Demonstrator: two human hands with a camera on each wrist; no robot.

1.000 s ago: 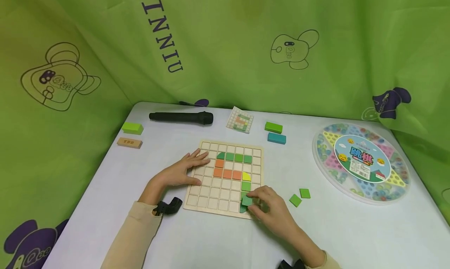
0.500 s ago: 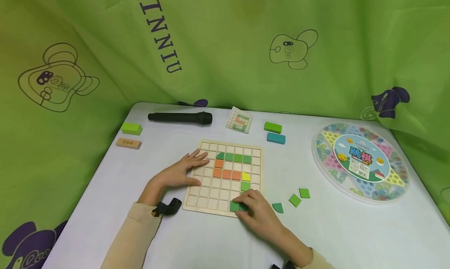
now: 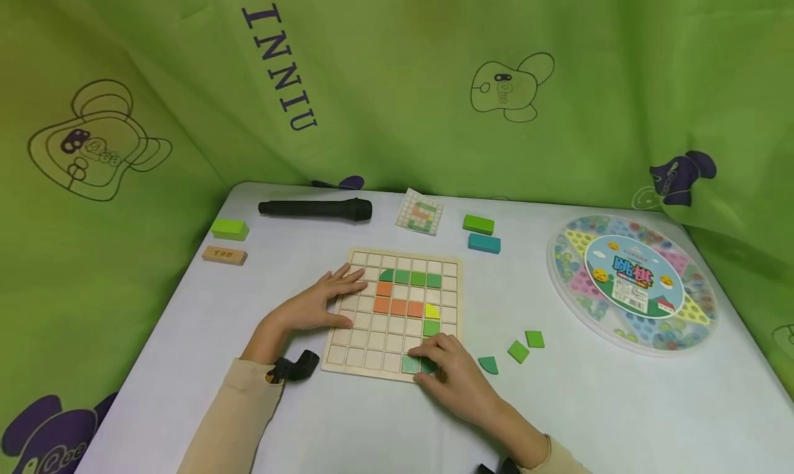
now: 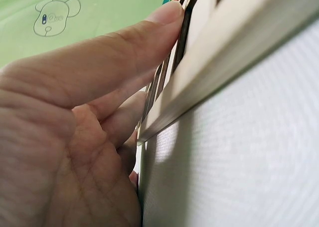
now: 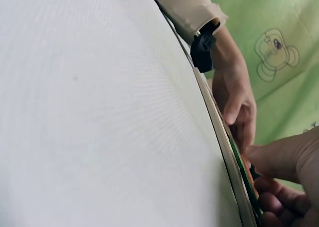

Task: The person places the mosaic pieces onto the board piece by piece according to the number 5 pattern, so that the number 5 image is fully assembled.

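Note:
In the head view a wooden grid board [image 3: 361,339] lies on the white table, with green, orange and yellow tiles in several of its cells. My left hand [image 3: 319,302] rests on the board's left edge, fingers spread; its thumb [image 4: 159,25] lies over the rim in the left wrist view. At the bottom row, my right hand [image 3: 455,377] pinches a green square tile [image 3: 409,364] between thumb and index finger, the tile lying in its cell. Beside it, another dark green piece [image 3: 428,366] is partly under the fingers. The tile above that is hidden by the right hand.
Right of the board lie a green quarter-round piece [image 3: 489,365] and green square tiles [image 3: 517,351]. Behind are a pattern card [image 3: 420,212], a black microphone [image 3: 315,209], and green [image 3: 478,224] and blue [image 3: 484,243] blocks. A round marble game box [image 3: 633,284] stands far right.
My right hand has moved left and brought the green square tile to the bottom-row cell, where it now lies flatter. The quarter-round piece on the table has come into sight. My left hand has stayed put.

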